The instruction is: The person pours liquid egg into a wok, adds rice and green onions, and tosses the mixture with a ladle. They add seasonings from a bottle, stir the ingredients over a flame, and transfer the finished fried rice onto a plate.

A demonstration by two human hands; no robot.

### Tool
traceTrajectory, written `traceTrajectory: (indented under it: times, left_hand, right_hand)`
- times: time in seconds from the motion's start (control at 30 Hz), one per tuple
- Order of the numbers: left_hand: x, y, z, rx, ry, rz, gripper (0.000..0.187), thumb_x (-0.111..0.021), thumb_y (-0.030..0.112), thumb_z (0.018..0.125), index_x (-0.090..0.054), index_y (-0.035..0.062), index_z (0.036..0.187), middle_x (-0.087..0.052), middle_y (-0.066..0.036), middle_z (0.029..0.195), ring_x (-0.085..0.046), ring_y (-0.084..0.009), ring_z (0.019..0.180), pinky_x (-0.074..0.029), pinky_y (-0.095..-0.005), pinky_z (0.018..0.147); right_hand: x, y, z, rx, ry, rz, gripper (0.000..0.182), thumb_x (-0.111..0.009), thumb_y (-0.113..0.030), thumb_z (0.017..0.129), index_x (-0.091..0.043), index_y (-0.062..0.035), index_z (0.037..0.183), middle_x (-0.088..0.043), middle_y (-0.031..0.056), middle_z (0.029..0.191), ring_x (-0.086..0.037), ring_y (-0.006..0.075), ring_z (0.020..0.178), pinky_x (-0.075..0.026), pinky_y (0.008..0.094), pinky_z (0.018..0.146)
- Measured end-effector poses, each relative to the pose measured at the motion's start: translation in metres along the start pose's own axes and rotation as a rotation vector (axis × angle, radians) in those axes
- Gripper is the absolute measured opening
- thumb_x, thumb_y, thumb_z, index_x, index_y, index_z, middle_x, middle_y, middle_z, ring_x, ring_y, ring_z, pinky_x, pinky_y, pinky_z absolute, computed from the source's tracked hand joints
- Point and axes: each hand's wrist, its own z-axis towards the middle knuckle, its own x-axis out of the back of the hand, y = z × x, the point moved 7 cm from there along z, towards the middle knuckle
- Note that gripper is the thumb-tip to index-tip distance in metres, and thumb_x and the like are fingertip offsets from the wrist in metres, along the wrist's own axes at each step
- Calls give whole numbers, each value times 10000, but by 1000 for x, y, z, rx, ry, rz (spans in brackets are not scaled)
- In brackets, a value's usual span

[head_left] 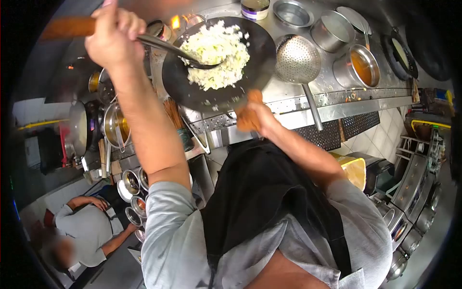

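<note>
Apron [260, 192]: black, closest to us, below both wrists.
L hand [113, 36]: fingers clenched round ladle [178, 50]; bowel end sits in rice [216, 55].
R hand [255, 115]: fingers wrapped on cloth at wok [216, 96] edge.
Rice: in wok, btwn our hands.
Strainer [297, 60]: just right of wok.

Wok handle hidden under the cloth [249, 117] at six o'clock of the wok [219, 62], ladle [183, 52] bowl buried in rice [215, 55], co-worker [79, 236] blurred at seven o'clock, dark pan [399, 58] cut off at two o'clock.
</note>
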Motion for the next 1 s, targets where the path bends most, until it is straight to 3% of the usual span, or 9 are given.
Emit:
traceTrajectory:
  times: [0.1,0.2,0.3,0.43,0.5,0.67,0.77,0.9,1.0]
  left_hand:
    - [-17,-43,-27,-105,107,41,318,-629,96,919,-451,122,657,-385,24,497,-355,-95,379,-321,-292,383]
    - [13,-140,-45,87,186,30,242,-653,100,890,-467,102,736,-384,19,500,-335,-107,374,-304,-301,377]
    - [46,-137,-11,151,244,-25,271,-624,55,900,-442,87,701,-415,5,490,-365,-105,368,-328,-290,363]
    - [42,-146,-24,-23,184,239,285,-656,77,892,-461,117,688,-384,26,497,-336,-84,391,-280,-270,392]
    - [42,-168,-10,114,124,78,255,-658,57,887,-459,115,737,-410,14,525,-368,-80,428,-289,-273,411]
    - [17,-92,3,-122,117,61,280,-602,63,916,-427,102,700,-374,13,502,-317,-101,385,-296,-288,402]
    - [47,-186,-14,46,197,26,285,-584,60,922,-418,96,693,-373,9,498,-321,-108,384,-307,-300,397]
    - [31,-143,27,198,184,62,302,-626,114,906,-421,129,685,-359,18,490,-336,-110,384,-313,-307,397]
    - [25,-126,6,-62,113,-22,273,-570,96,930,-451,118,685,-381,13,501,-344,-103,386,-329,-302,392]
  right_hand:
    - [-18,-7,66,-33,6,29,283,-544,-100,874,-513,69,1098,-641,223,982,-673,360,866,-573,464,780]
    - [-15,-7,100,22,19,21,241,-523,-142,888,-571,60,1012,-654,213,975,-676,343,864,-580,468,776]
    - [-15,-1,110,-55,-100,-24,280,-539,-146,891,-551,67,1071,-648,214,1015,-673,346,884,-577,471,787]
    - [-4,-4,107,38,13,-51,380,-588,-221,910,-525,65,1152,-646,198,1043,-669,321,900,-571,442,788]
    - [3,-4,101,58,-61,-98,482,-641,-311,908,-498,38,1209,-650,171,1023,-666,285,899,-559,409,789]
    - [48,-1,22,41,32,-81,546,-686,-357,881,-511,36,1218,-639,163,1032,-664,264,876,-564,390,772]
    - [92,18,-10,-74,112,-4,551,-678,-375,884,-513,32,1216,-634,168,1046,-661,271,904,-563,394,781]
    - [109,7,-50,35,176,-58,554,-677,-374,882,-512,29,1226,-632,175,1056,-660,281,911,-561,394,796]
    - [137,32,-43,-32,200,19,549,-676,-369,883,-517,37,1217,-631,169,1048,-659,269,893,-557,378,789]
